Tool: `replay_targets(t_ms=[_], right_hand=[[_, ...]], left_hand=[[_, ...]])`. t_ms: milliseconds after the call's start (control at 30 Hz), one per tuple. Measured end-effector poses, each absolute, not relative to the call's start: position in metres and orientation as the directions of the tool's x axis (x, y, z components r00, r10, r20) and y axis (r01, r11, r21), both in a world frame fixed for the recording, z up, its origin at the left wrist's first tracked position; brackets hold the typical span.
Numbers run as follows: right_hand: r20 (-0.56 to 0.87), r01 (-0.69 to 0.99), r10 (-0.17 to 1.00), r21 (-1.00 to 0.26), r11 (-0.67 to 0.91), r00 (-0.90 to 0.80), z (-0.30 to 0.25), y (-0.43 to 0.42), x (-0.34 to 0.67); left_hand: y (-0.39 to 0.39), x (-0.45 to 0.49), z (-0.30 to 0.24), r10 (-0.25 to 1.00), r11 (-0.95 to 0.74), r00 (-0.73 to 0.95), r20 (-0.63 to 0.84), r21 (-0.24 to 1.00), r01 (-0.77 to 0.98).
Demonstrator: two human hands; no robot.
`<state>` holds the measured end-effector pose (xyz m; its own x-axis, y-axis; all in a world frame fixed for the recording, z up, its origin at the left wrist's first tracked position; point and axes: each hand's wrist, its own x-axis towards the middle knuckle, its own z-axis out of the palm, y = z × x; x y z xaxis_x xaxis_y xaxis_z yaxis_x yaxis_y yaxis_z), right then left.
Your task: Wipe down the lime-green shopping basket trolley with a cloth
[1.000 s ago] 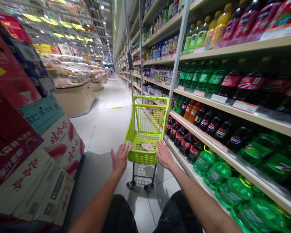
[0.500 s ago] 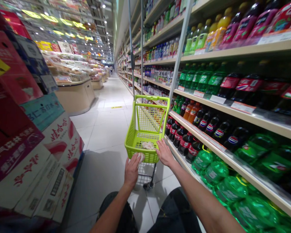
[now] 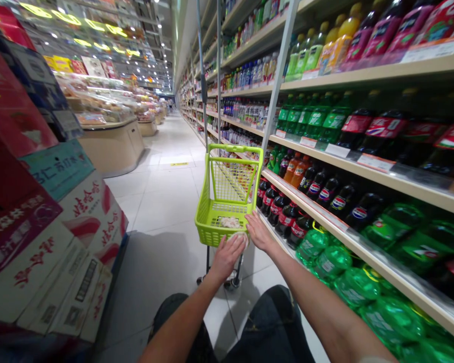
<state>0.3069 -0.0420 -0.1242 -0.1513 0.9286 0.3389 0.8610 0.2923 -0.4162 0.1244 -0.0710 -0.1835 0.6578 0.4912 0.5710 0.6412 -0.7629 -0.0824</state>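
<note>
A lime-green shopping cart [image 3: 206, 222] stands in front of me on the tiled floor, its basket wall facing my knees. My left hand [image 3: 229, 256] presses a whitish cloth [image 3: 243, 239] against the near wall of the basket, close to its right corner. The cloth shows past the fingertips. On the basket's right near corner rests my right hand [image 3: 258, 232], its fingers stretched out and nothing in them. A second pale, crumpled cloth [image 3: 230, 222] lies on the basket floor.
Drink shelves [image 3: 325, 146] run along the right, with large green bottles [image 3: 357, 285] low beside my right arm. Stacked cartons [image 3: 79, 217] stand close on the left. Farther off on the left is a rounded display counter [image 3: 111, 146]. The aisle floor [image 3: 159, 196] stretches ahead.
My left hand has slid the cloth rightward along the basket's near wall, from its left part to near the right corner. My right hand has stayed at that corner.
</note>
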Motion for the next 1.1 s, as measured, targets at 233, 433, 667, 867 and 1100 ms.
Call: replay_targets(t_ms=[233, 433, 667, 867, 1100], right_hand=[[0.381, 0.837, 0.910, -0.434, 0.334, -0.165, -0.129, -0.043, 0.312], [0.423, 0.820, 0.896, -0.459, 0.343, -0.138, -0.135, -0.041, 0.313], [0.424, 0.772, 0.896, -0.523, 0.361, -0.132, -0.136, -0.041, 0.312], [0.400, 0.736, 0.915, -0.605, 0.303, -0.048, -0.133, -0.041, 0.311], [0.371, 0.745, 0.927, -0.604, 0.283, -0.051, -0.130, -0.043, 0.316]], left_hand=[[-0.056, 0.122, -0.188, 0.378, -0.829, 0.814, 0.442, -0.231, 0.510], [-0.055, 0.121, -0.179, 0.372, -0.818, 0.789, 0.489, -0.229, 0.528], [-0.049, 0.105, -0.167, 0.420, -0.805, 0.756, 0.502, -0.179, 0.566], [-0.042, 0.158, -0.144, 0.462, -0.747, 0.628, 0.626, -0.108, 0.656], [-0.021, 0.085, -0.136, 0.661, -0.574, 0.386, 0.644, 0.103, 0.812]])
